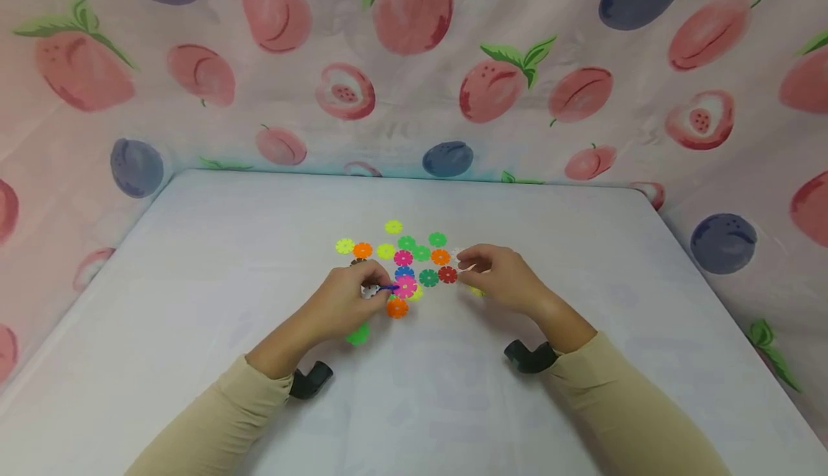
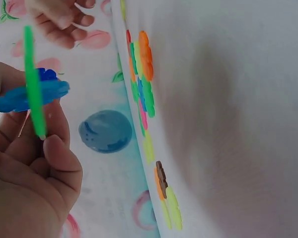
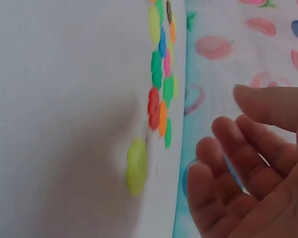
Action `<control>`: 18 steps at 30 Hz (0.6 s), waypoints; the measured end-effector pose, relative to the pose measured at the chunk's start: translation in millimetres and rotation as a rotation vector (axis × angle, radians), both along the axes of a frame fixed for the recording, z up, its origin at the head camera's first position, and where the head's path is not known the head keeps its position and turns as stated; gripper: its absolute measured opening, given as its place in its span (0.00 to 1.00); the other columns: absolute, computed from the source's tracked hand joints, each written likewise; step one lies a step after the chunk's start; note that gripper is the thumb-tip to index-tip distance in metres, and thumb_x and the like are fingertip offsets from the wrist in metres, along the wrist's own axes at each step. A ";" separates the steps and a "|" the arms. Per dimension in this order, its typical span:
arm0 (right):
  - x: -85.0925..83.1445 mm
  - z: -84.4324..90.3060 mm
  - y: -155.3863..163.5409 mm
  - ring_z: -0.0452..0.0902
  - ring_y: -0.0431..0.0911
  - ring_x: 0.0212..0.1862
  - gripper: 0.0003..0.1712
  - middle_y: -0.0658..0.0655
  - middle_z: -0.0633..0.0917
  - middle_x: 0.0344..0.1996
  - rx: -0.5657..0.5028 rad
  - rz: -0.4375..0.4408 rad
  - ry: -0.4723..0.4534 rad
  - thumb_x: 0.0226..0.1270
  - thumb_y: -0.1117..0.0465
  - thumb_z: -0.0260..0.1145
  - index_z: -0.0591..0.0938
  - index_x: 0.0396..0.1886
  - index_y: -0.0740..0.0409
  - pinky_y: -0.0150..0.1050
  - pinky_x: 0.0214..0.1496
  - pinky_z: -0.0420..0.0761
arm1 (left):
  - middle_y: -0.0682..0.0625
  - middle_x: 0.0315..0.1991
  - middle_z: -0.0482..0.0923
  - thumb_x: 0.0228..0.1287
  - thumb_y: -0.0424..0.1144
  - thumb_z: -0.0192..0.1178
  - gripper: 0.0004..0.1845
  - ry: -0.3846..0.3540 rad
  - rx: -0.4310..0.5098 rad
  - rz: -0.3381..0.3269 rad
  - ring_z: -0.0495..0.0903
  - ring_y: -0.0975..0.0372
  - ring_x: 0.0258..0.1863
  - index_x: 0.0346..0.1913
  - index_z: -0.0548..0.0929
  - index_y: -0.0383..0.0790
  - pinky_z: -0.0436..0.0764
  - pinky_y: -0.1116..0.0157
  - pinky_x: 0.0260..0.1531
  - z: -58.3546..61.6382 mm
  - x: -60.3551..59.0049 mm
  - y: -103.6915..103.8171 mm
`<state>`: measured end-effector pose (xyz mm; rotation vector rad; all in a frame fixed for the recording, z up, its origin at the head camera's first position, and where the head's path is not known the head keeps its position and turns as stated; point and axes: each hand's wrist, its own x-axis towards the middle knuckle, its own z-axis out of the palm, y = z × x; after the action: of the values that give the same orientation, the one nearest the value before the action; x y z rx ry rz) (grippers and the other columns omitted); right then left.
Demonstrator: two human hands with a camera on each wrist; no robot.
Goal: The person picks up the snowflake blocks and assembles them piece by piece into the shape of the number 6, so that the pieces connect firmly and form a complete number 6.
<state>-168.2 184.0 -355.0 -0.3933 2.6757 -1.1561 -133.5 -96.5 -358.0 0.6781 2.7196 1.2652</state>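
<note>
My left hand (image 1: 346,300) pinches a small cluster of notched plastic discs between thumb and fingers, held above the table. In the left wrist view a green disc (image 2: 34,82) crosses a blue disc (image 2: 54,90), with a darker blue one behind. A pink disc (image 1: 405,287) shows at these fingertips in the head view; whether it joins the cluster I cannot tell. My right hand (image 1: 501,275) hovers near a red disc (image 1: 448,275), its fingers loosely bent with nothing between them. Below it lies a yellow disc (image 3: 136,167).
Several flat discs in many colours lie in a loose group, among them an orange disc (image 1: 397,308) and a bright green disc (image 1: 358,334) by the left hand. The white table (image 1: 453,404) meets a fruit-print cloth (image 1: 401,102). Black wrist-worn parts (image 1: 530,357) jut from both sleeves.
</note>
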 end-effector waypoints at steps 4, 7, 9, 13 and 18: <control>-4.4 -3.2 11.8 0.79 0.53 0.51 0.21 0.58 0.84 0.50 0.109 -0.021 0.002 0.67 0.61 0.66 0.81 0.58 0.63 0.46 0.50 0.80 | 0.54 0.38 0.82 0.64 0.31 0.61 0.04 -0.011 0.001 0.012 0.79 0.57 0.44 0.41 0.82 0.39 0.80 0.58 0.48 -1.6 -1.2 -0.9; -5.2 -5.5 17.7 0.77 0.53 0.50 0.21 0.58 0.84 0.50 0.173 -0.035 -0.009 0.66 0.63 0.67 0.81 0.58 0.63 0.47 0.50 0.80 | 0.53 0.39 0.82 0.65 0.31 0.61 0.06 -0.015 0.006 0.015 0.81 0.55 0.46 0.43 0.81 0.38 0.80 0.56 0.49 -2.2 -1.9 -0.2; -4.9 -6.9 21.2 0.77 0.54 0.50 0.21 0.58 0.83 0.49 0.199 -0.032 -0.002 0.65 0.64 0.67 0.81 0.58 0.64 0.48 0.51 0.79 | 0.51 0.42 0.83 0.65 0.30 0.60 0.07 -0.022 0.014 0.012 0.82 0.54 0.48 0.45 0.79 0.37 0.80 0.55 0.51 -2.1 -2.2 0.1; -5.4 -11.2 25.6 0.78 0.54 0.49 0.21 0.58 0.84 0.49 0.220 -0.028 0.008 0.64 0.65 0.67 0.81 0.56 0.64 0.49 0.52 0.78 | 0.46 0.47 0.85 0.66 0.30 0.59 0.15 -0.058 0.044 0.001 0.83 0.54 0.49 0.54 0.75 0.37 0.80 0.56 0.49 -0.6 -1.8 1.7; -6.4 -15.7 24.4 0.78 0.54 0.49 0.22 0.59 0.84 0.49 0.229 -0.028 -0.015 0.62 0.64 0.68 0.81 0.56 0.64 0.50 0.54 0.78 | 0.48 0.47 0.85 0.65 0.30 0.57 0.23 -0.085 0.058 -0.014 0.82 0.56 0.46 0.64 0.73 0.38 0.78 0.58 0.45 -0.8 -2.0 3.1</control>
<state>-174.6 208.4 -370.7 -0.3083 2.7672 -0.8416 -135.4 -93.3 -358.8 0.6320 2.6160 1.3425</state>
